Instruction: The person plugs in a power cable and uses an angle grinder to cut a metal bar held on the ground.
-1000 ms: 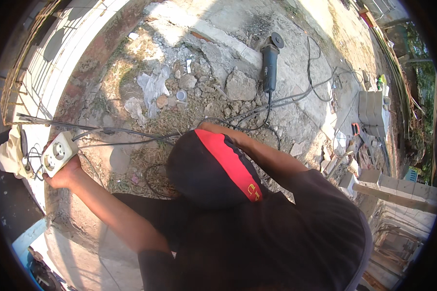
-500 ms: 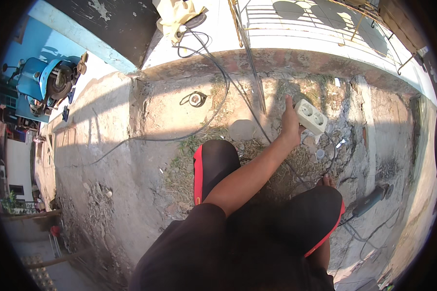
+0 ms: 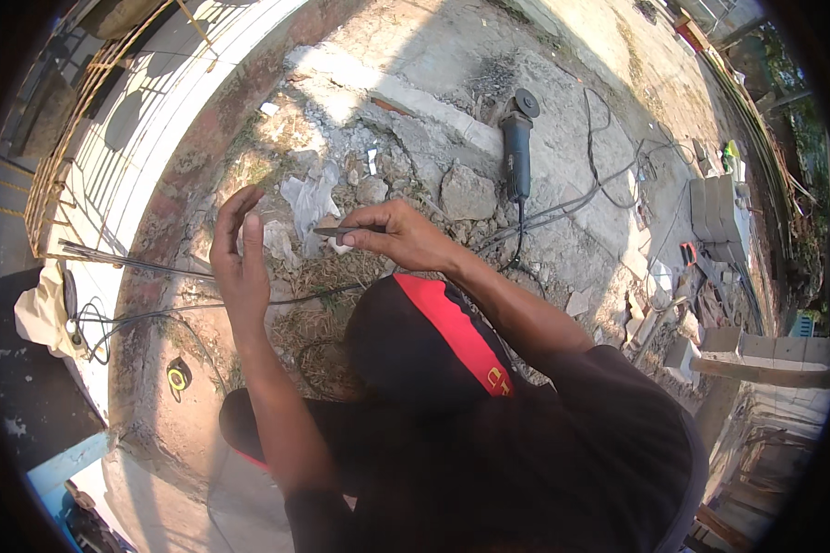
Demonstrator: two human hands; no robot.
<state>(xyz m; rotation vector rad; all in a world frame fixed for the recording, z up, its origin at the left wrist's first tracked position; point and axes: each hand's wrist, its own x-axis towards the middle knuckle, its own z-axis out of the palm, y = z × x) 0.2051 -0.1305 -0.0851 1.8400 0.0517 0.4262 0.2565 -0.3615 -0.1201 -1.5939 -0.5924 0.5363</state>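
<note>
Where the white ledge (image 3: 180, 115) bounds far L: hard edge slanting up, cream cloth (image 3: 44, 309) nr its lower end; prob. little reach that way.
Thin rods (image 3: 138, 262): jut from ledge side toward left hand (image 3: 240, 263) (LH); contact w/ it can't be told; poss. snag.
Round yellow-black item (image 3: 178, 376): on ground below rods, prob. tape measure, well apart from LH.
LH: raised, fingers loosely spread, thumb out, nothing held.
Gap R of LH: crumpled plastic (image 3: 314, 198) + rubble on ground beneath; looks like handiest room for LH to cross.
Black cable (image 3: 314, 295): low, runs from behind LH's wrist toward knee (image 3: 424, 341); knee limits drop room.
Thin dark piece (image 3: 328, 231): up in right hand (image 3: 392, 230) (RH), tip pointing L at LH, not touching; exact kind can't tell.
RH: thumb + fingers pinched on piece's R end, w/ no gap seen.
Step, as judged: handling the piece in RH, LH not engaged. Next move calls for: firm pinch, LH fingers off the tip, any approach from the side.
Angle grinder (image 3: 517, 152): on ground fwd-R of RH, disc at far end; trailing cord prob. matters if arm swings.
Grey blocks (image 3: 715, 217): far R, well apart from RH; prob. no hindrance.
</note>
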